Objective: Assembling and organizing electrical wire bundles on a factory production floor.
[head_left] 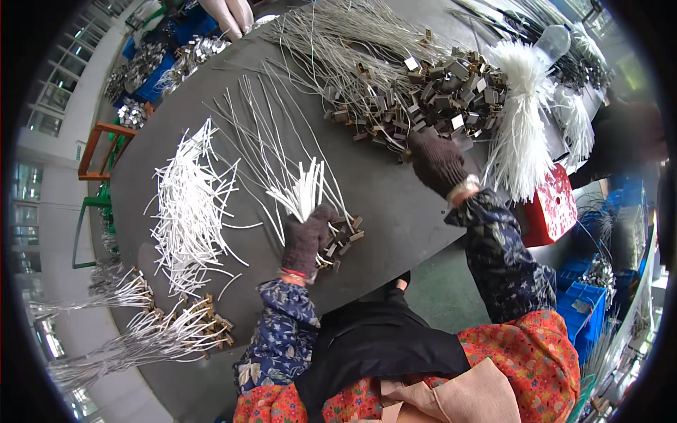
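My left hand (307, 240), in a dark knitted glove, is closed around a bundle of short white sleeves (305, 190) that fan out above the fist. Right beside that fist lie several small metal blocks (343, 238), with thin wires (264, 116) running from there to the far side. My right hand (438, 161), gloved too, reaches to the near edge of a large heap of metal blocks (458, 88) with wire leads. Its fingers are curled at the heap, and what they pinch is hidden. A loose pile of white sleeves (190, 211) lies to the left on the grey table (395, 211).
Wired bundles (162, 331) lie at the table's near left edge. At the right, white strands (522, 120) hang beside a red container (550, 208). Blue crates (585, 310) stand on the floor beyond. Another person's limbs (229, 14) show at the top.
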Demonstrator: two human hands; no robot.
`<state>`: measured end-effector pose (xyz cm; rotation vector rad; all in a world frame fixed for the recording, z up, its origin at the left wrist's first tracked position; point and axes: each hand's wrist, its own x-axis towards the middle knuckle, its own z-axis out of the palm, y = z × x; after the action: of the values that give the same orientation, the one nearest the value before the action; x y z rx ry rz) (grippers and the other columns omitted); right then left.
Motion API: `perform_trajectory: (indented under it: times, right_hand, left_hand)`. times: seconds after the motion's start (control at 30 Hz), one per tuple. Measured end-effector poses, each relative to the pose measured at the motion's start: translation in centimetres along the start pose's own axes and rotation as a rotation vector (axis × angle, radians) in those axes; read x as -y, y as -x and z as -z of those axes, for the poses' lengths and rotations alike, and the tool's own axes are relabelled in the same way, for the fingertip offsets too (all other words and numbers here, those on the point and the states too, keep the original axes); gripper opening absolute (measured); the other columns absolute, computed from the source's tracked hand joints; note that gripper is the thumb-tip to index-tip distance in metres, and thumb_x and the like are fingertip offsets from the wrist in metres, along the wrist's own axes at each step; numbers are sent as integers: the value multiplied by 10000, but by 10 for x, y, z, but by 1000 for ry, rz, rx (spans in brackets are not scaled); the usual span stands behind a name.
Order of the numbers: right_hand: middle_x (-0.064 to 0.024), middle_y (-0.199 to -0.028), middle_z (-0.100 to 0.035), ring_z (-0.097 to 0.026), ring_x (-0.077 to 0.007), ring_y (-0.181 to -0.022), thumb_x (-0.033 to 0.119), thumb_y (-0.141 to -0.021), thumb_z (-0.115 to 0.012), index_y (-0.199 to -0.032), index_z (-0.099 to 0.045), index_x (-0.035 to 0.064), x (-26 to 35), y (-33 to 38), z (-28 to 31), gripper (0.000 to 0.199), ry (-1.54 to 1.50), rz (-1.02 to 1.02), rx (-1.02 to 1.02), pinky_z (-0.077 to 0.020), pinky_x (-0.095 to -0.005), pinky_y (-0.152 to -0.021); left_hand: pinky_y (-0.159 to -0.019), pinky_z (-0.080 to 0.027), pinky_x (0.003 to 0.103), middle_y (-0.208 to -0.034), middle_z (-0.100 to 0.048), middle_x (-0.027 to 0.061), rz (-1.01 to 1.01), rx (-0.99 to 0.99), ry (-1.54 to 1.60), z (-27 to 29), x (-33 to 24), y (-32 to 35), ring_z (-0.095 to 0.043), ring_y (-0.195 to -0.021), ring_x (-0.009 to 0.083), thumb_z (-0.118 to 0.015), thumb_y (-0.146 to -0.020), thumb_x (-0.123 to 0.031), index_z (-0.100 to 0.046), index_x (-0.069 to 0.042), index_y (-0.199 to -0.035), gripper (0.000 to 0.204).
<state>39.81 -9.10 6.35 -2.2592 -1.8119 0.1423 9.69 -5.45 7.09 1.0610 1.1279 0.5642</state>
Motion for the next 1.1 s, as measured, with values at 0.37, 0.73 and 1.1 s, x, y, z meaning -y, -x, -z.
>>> perform_trajectory:
  times: [0.37, 0.73, 1.1]
  right_hand:
    - [-84, -814, -649, -643, -240, -700, 47, -742, -659, -959, -683, 62, 28, 243, -36, 219, -893, 17, 299, -507, -313, -649]
    - [-215, -942, -664, -640, -403, -894, 225, -792, -581, -944, -692, 73, -48, 465, -62, 242, -243, -678, 908, -526, -458, -728]
    - [-211, -970, -666, -639, -396, -924, 201, -770, -582, -993, -684, 81, -47, 453, -81, 273, -303, -643, 844, -524, -449, -759]
  left_hand:
    - [-713, -534, 335, -930, -646, 85, 208, 147, 387, -112, 23, 37, -633, -814, 202, -575, -945, -264, -600, -21, -1017, 255]
    - [-663, -519, 335, -820, -640, 62, -191, -66, 447, -78, -22, -7, -620, -717, 185, -615, -921, -263, -639, -39, -963, 229]
    - [-637, -564, 393, -799, -620, 106, -335, -205, 595, -38, -65, -12, -621, -673, 234, -556, -952, -218, -594, -20, -1021, 213]
